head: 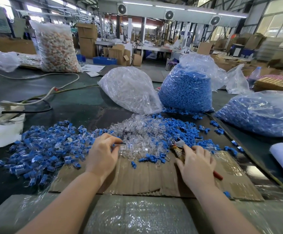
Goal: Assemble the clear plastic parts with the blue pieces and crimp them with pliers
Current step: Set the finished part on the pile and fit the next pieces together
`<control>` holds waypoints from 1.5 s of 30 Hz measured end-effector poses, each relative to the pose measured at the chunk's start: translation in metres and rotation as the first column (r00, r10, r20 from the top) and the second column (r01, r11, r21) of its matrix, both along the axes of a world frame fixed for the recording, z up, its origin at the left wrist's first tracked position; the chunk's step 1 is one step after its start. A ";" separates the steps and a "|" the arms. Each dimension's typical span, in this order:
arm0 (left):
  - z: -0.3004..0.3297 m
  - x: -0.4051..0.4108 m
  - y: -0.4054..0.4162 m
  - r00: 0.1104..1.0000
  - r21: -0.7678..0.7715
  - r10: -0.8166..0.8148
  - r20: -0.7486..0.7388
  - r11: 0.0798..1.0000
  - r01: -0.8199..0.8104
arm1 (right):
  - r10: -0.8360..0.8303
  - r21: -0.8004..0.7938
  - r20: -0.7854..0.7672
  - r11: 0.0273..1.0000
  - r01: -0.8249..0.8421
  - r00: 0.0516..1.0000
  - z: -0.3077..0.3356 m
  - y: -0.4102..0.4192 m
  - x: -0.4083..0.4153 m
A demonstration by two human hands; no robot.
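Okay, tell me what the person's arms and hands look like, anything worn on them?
Both forearms are bare up to the bottom edge of the picture, with no sleeves showing. The left hand and right hand wear no gloves. No rings, watch or wristband show on either.

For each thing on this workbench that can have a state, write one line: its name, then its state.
left hand: pinching a small part over the clear pile
right hand: gripping the pliers
pliers: held, head resting on the cardboard
clear-parts bag: open, spilling onto the bench
blue-pieces bag: open at the top, upright
assembled pile: loose, left of the cardboard
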State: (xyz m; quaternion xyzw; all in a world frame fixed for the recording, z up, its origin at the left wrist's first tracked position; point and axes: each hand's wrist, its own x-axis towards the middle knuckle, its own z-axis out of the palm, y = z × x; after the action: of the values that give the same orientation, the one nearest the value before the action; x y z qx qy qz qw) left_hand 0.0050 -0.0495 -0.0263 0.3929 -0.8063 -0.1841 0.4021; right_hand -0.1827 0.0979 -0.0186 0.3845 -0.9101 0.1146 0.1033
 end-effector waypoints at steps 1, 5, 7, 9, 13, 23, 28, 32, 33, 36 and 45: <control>0.001 -0.002 0.004 0.998 0.012 -0.061 0.005 0.998 0.061 | 0.061 -0.080 -0.033 0.995 -0.063 0.998 0.000 -0.002 0.004; 0.001 -0.011 0.019 0.949 0.096 -0.301 0.094 0.952 0.292 | 0.353 -0.237 -0.045 0.905 -0.353 0.935 0.000 -0.012 0.020; -0.002 -0.015 0.022 0.919 0.147 -0.357 0.168 0.931 0.335 | 0.413 -0.223 -0.010 0.887 -0.405 0.911 -0.004 -0.015 0.026; -0.004 -0.019 0.024 0.915 0.155 -0.352 0.199 0.933 0.325 | 0.428 -0.218 0.010 0.883 -0.416 0.904 -0.007 -0.016 0.029; -0.005 -0.034 0.030 0.958 0.135 -0.264 0.114 0.959 0.249 | 0.386 -0.248 0.064 0.899 -0.360 0.920 -0.007 -0.018 0.029; -0.005 -0.040 0.044 0.919 0.039 -0.391 -0.043 0.919 0.393 | 0.408 -0.513 0.596 0.856 -0.063 0.692 0.016 -0.024 0.030; -0.007 -0.040 0.046 0.920 0.012 -0.384 -0.077 0.922 0.386 | 0.439 -0.477 0.637 0.870 -0.123 0.633 0.019 -0.021 0.032; -0.008 -0.040 0.049 0.915 -0.005 -0.395 -0.080 0.918 0.396 | 0.440 -0.468 0.636 0.873 -0.136 0.634 0.019 -0.021 0.033; -0.008 -0.040 0.049 0.915 0.004 -0.392 -0.093 0.919 0.394 | 0.443 -0.465 0.635 0.873 -0.145 0.633 0.020 -0.021 0.033; -0.009 -0.040 0.049 0.916 0.056 -0.374 -0.147 0.921 0.385 | 0.457 -0.460 0.638 0.872 -0.170 0.619 0.021 -0.021 0.034; -0.009 -0.041 0.047 0.921 0.032 -0.389 0.014 0.921 0.389 | 0.500 -0.505 0.687 0.850 -0.148 0.528 0.022 -0.011 0.029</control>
State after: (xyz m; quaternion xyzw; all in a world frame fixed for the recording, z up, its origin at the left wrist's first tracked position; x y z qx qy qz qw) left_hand -0.0358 -0.0028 -0.0349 0.2326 -0.8695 -0.2677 0.3437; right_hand -0.1542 0.0870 0.0033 0.4288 -0.7257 0.4682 -0.2650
